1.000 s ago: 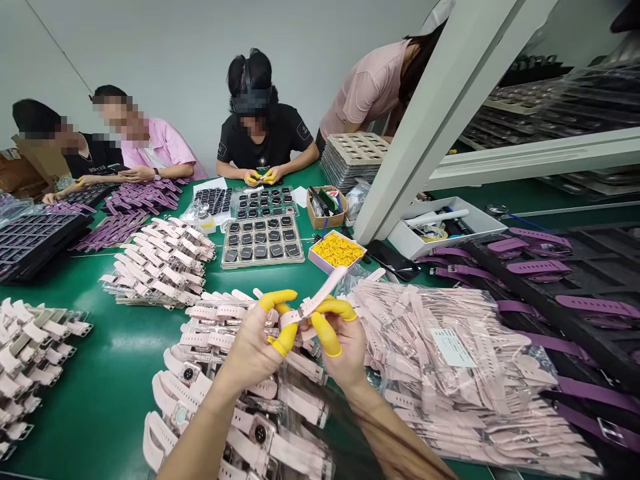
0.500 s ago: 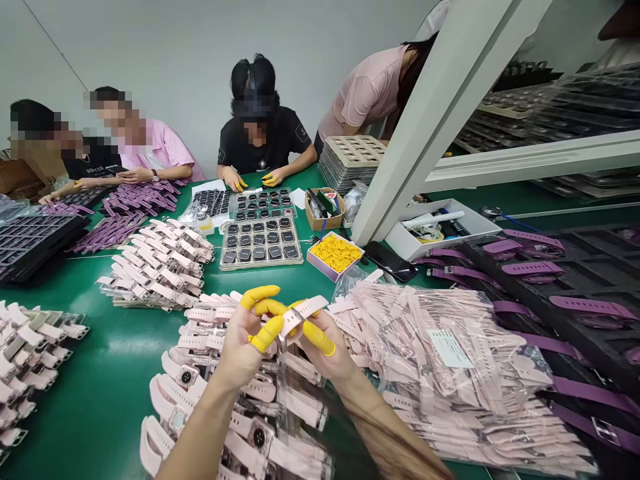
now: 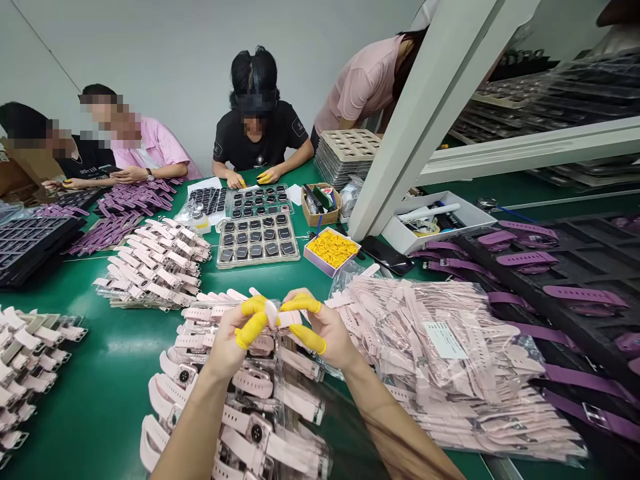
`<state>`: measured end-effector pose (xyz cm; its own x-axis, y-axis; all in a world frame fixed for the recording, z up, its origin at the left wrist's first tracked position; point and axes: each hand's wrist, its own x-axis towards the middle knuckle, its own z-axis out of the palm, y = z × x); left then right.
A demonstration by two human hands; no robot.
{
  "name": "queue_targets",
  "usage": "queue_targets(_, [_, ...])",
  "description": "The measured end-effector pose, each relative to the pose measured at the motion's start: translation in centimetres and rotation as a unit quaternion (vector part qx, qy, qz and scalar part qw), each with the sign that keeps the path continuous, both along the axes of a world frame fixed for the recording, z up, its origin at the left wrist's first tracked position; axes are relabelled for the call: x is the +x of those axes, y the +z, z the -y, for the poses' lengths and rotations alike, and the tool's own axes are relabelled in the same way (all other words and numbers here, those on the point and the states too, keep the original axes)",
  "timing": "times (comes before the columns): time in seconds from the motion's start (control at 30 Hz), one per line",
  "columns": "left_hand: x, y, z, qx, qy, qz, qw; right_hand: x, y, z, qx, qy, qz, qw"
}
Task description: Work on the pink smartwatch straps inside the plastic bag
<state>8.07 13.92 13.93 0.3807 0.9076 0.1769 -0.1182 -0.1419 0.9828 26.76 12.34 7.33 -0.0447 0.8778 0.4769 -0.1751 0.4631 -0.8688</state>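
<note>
Between my two hands is a pale pink watch strap point(image 3: 273, 313), gripped from both sides. My left hand point(image 3: 239, 340), with yellow finger cots, pinches its left side. My right hand point(image 3: 320, 327), also in yellow cots, holds the other side with thumb and finger. Below my hands lie rows of pale pink watches with straps point(image 3: 250, 427) in clear trays. Right of my right hand, a heap of pink straps in clear plastic bags point(image 3: 400, 333) bears a white label point(image 3: 446, 340).
A box of yellow finger cots point(image 3: 332, 251), a tray of watch faces point(image 3: 257, 241), a phone point(image 3: 387, 255) and a white box point(image 3: 440, 220) stand beyond. Purple straps point(image 3: 585, 295) lie at right, pink stacks point(image 3: 155, 263) at left. Several people are across the table, beside a slanted white post point(image 3: 430, 100).
The strap has turned: its end now points upward and curls between my hands instead of stretching to the right. My left fingers have closed in, and my right fingers have come over the top.
</note>
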Motion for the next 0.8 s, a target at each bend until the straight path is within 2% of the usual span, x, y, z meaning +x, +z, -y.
queue_targets(0.1, [0.2, 0.3, -0.1, -0.018, 0.014, 0.031, 0.999, 0.2, -0.2, -0.3, -0.013, 0.002, -0.001, 1.000])
queue_targets(0.23, [0.5, 0.7, -0.2, -0.041, 0.004, -0.033, 0.999, 0.6, -0.2, -0.2, -0.007, 0.009, -0.005, 1.000])
queue_targets(0.47, [0.7, 0.8, 0.0, -0.069, -0.069, -0.059, 0.993, 1.6, 1.2, 0.5, 0.018, 0.045, 0.043, 0.998])
queue_targets(0.63, [0.4, 0.7, -0.1, -0.084, -0.057, -0.046, 0.994, 1.2, 1.3, 0.6, 0.029, 0.049, 0.031, 0.998])
queue_targets(0.8, [0.5, 1.1, -0.2, -0.080, -0.046, -0.082, 0.992, 1.2, 0.8, 0.6, 0.026, 0.054, 0.020, 0.998])
